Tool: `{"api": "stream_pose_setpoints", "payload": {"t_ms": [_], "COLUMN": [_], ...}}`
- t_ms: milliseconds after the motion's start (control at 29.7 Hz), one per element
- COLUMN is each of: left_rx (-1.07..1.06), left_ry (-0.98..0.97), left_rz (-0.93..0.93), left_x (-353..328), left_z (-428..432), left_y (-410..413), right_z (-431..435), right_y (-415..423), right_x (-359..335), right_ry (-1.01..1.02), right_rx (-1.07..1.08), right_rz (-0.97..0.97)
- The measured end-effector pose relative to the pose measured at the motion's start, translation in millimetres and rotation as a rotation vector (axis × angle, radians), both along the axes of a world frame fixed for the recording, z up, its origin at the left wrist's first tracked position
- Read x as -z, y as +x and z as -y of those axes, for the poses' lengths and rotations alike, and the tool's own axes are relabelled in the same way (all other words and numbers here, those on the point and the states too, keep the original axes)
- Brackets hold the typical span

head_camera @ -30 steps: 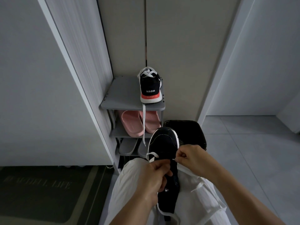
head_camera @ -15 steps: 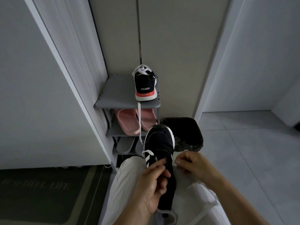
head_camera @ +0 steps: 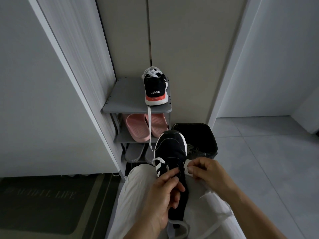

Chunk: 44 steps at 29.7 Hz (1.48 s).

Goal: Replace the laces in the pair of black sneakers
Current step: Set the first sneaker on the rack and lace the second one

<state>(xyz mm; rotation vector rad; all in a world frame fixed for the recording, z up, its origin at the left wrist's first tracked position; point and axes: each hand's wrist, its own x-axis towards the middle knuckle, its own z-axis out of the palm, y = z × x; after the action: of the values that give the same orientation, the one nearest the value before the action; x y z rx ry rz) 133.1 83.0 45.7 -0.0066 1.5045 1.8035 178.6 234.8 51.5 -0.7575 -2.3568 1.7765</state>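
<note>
Gripping the black sneaker on the lap with the left hand, fingers curled round it; pinching its white lace with the right hand

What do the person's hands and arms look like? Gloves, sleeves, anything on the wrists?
Left hand and right hand are bare: no gloves, no rings visible. Left forearm and right forearm are uncovered to the frame edge: no sleeve, watch or band in view. Pale crinkled trousers cover the lap.

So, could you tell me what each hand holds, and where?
Left hand grips the black sneaker at midfoot; right hand pinches the white lace beside it.
</note>
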Motion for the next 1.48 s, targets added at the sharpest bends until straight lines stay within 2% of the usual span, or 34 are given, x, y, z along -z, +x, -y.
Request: {"api": "stream_pose_setpoints", "payload": {"t_ms": [134,336,538,605,740,840,1008,1076,1177,1311,1479], "left_rx": [-0.002,0.009,0.050,0.089,0.104,0.039,-0.115,-0.120,-0.115,-0.097,-0.099], "left_ry": [-0.013,-0.015,-0.067,-0.078,-0.064,-0.015,0.279,0.384,0.404,0.308,0.248], "left_rz": [-0.050,-0.083,-0.232,-0.275,-0.268,-0.197,0.281,0.365,0.381,0.335,0.284], "left_x": [2,1,0,1,3,0,-16,-18,-17,-13,-10], "left_z": [1,2,1,1,3,0,-10,-10,-8,-5,-3], "left_y": [1,4,5,10,16,9,2,1,1,4,3], "right_z": [3,8,11,9,-3,-5,1,2,4,6,3], "right_y": [-3,-5,-9,-10,-6,-8,-20,-23,-25,-24,-22], "right_x": [-7,-9,-16,-15,-14,-15,-15,-16,-21,-22,-20], "right_ry": [0.146,0.234,0.449,0.393,0.149,0.178,0.329,0.394,0.468,0.673,0.636], "right_rx": [-0.045,-0.098,-0.117,-0.109,-0.023,-0.024,-0.071,-0.073,-0.069,-0.106,-0.175], "right_rz": [0.011,0.057,0.052,0.064,0.056,0.037,0.049,0.052,0.051,0.034,-0.002]}}
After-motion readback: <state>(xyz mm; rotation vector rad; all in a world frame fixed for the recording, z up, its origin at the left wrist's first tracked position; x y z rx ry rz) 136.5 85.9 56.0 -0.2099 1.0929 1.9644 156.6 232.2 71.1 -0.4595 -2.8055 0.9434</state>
